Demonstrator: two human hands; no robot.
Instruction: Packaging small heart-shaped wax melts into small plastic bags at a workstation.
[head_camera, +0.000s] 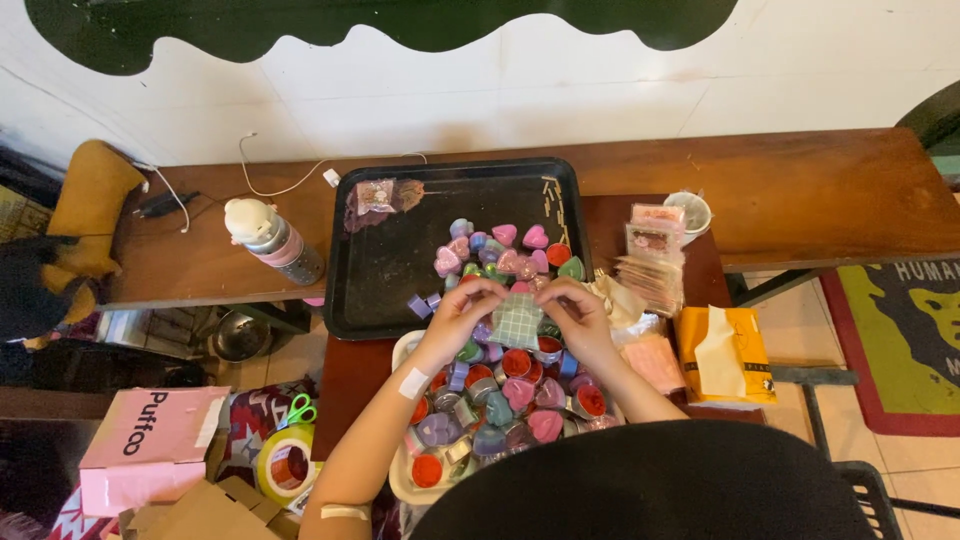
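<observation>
My left hand (462, 312) and my right hand (578, 315) together hold a small pale green checked pouch (517, 321) between their fingertips, above a white bowl (400, 478) heaped with several heart-shaped candles in pink, red, purple and teal. Just beyond my hands lies a black tray (395, 262) with several more heart candles (500, 250) clustered at its near right part and two small purple pieces (424, 303) by my left hand. A clear wrapped packet (378, 197) lies at the tray's far side.
A stack of pink checked pouches (652, 262) and a white cup (690, 210) sit to the right, with an orange packet (725, 355) nearer. A bottle (272, 242) lies left of the tray. Tape roll (287, 465), scissors (298, 409) and pink box (152, 447) are lower left.
</observation>
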